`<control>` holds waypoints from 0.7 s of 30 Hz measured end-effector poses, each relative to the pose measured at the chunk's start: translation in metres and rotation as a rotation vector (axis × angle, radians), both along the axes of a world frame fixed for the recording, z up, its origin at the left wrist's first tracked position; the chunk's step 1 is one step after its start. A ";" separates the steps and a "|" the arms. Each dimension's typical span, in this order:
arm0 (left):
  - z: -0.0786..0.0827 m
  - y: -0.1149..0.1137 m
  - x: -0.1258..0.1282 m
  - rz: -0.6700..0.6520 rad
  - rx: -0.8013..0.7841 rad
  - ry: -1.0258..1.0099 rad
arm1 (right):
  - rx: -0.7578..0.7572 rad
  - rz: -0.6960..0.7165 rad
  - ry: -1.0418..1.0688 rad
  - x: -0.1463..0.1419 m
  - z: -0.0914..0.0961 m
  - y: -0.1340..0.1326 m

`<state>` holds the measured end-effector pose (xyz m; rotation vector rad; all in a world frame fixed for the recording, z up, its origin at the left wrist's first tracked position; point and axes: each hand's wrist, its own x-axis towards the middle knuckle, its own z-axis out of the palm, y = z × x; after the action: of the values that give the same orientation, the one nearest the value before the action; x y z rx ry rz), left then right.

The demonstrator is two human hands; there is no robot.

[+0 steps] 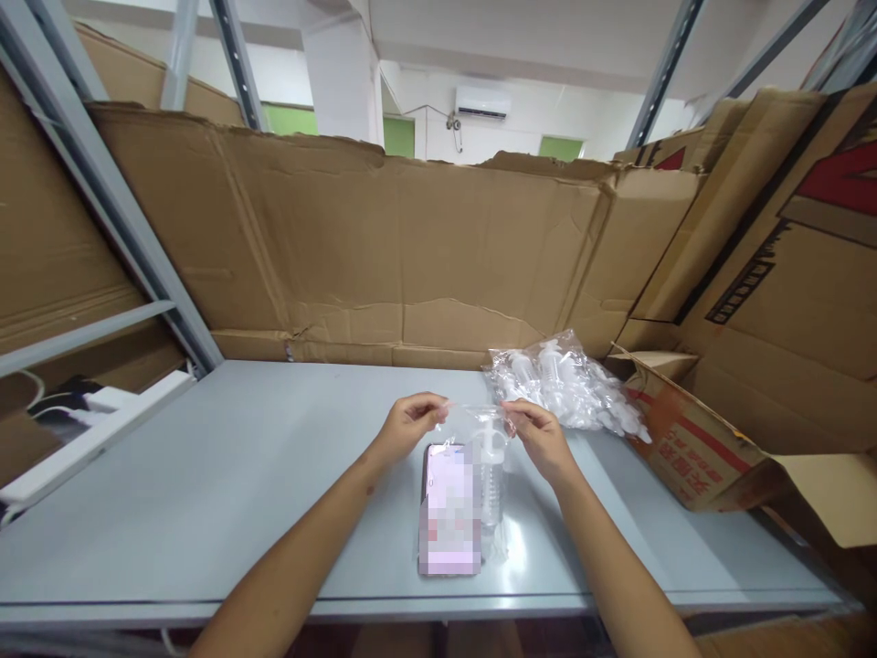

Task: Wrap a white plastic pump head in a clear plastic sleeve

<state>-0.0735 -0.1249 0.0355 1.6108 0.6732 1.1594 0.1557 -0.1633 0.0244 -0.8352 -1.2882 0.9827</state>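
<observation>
My left hand point(406, 425) and right hand point(538, 431) each pinched shut on the thin, clear plastic bag point(490, 475) over a ribbed pump bottle point(491, 480).

Head view, downward over table point(206, 475)

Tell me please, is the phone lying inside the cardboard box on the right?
No, the phone lies flat on the grey table, apart from the cardboard box.

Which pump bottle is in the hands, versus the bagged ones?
The single pump bottle in the clear bag pinched between left hand and right hand, beside the phone. The others sit in a bagged pile behind, untouched.
</observation>
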 end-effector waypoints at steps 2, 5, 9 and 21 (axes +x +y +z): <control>0.001 0.001 -0.003 -0.050 0.029 0.017 | -0.002 0.012 -0.013 0.001 0.000 0.000; 0.007 -0.001 -0.008 -0.139 0.055 0.063 | -0.010 0.011 -0.042 0.004 0.000 0.000; 0.015 -0.003 -0.012 -0.190 0.107 0.109 | 0.001 0.014 -0.066 0.007 0.001 0.000; 0.014 -0.003 -0.009 -0.161 0.125 0.054 | 0.231 -0.030 -0.303 0.013 0.004 -0.003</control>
<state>-0.0829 -0.1279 0.0491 1.7728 0.5031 1.0602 0.1690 -0.1665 0.0289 -0.8414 -1.6088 0.6835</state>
